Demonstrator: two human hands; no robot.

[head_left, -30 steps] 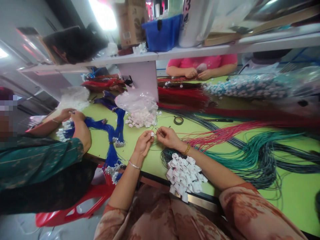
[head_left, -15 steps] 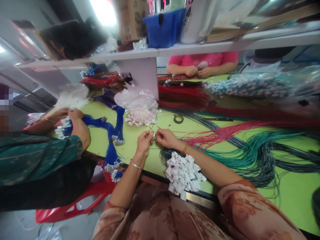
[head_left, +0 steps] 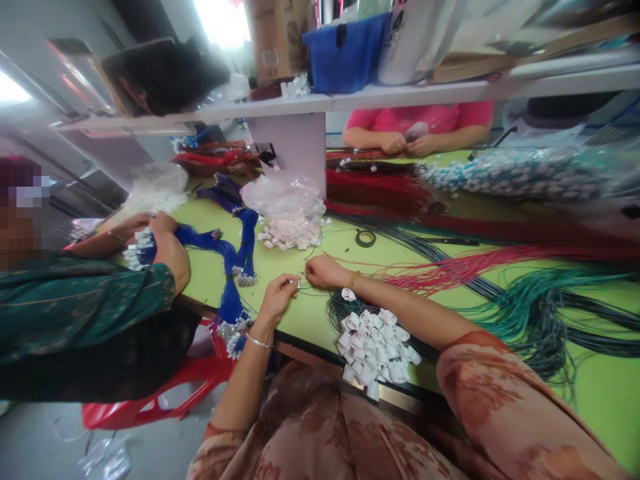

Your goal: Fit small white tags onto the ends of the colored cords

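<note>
Just left of the middle, my left hand (head_left: 278, 297) pinches a small white plastic piece (head_left: 299, 285), which looks like a connector housing. My right hand (head_left: 325, 272) is a short way to its right, fingers closed at a thin dark wire (head_left: 314, 249); the grip itself is partly hidden. More thin wires run between the hands. Below my right wrist lies a heap of white plastic housings (head_left: 377, 350) joined to dark green wires (head_left: 343, 308). One single white housing (head_left: 349, 295) rests against that wrist.
A bag of loose white pieces (head_left: 290, 230) lies beyond my hands. Black tape (head_left: 365, 237), a dark-handled tool (head_left: 453, 241), pink wires (head_left: 465, 267) and green wires (head_left: 520, 300) are to the right. At left, a co-worker's hands (head_left: 163, 223) handle blue wires (head_left: 227, 257). A shelf (head_left: 430, 93) crosses above.
My hands have drawn apart, the left moving down and left with the white piece. A single white housing now shows by my right wrist. The whole view has shifted slightly.
</note>
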